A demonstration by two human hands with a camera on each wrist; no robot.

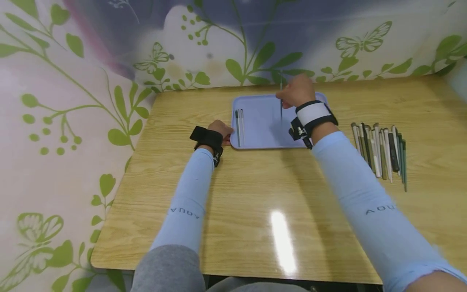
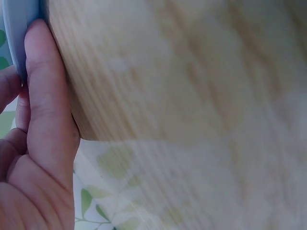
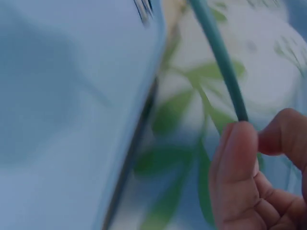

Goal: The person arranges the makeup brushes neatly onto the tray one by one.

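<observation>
- The right hand (image 1: 297,91) pinches a thin green stick (image 3: 218,52) between fingertips, holding it upright over the far edge of the tray (image 1: 262,140).
- The left hand (image 1: 220,129) rests at the tray's near left corner, fingers (image 2: 43,96) pressed straight against its rim; it carries nothing.
- The tray sits at the far edge of the table (image 1: 255,194), about midway along it.
- Inside the tray, along its left edge, lie two sticks (image 1: 238,125), side by side.
- Near the table's right edge lies a row of sticks (image 1: 379,148), roughly a dozen; they overlap too much for an exact count.
- Judging from this, the sorting is early: two laid in, one in hand, most of the row left.
</observation>
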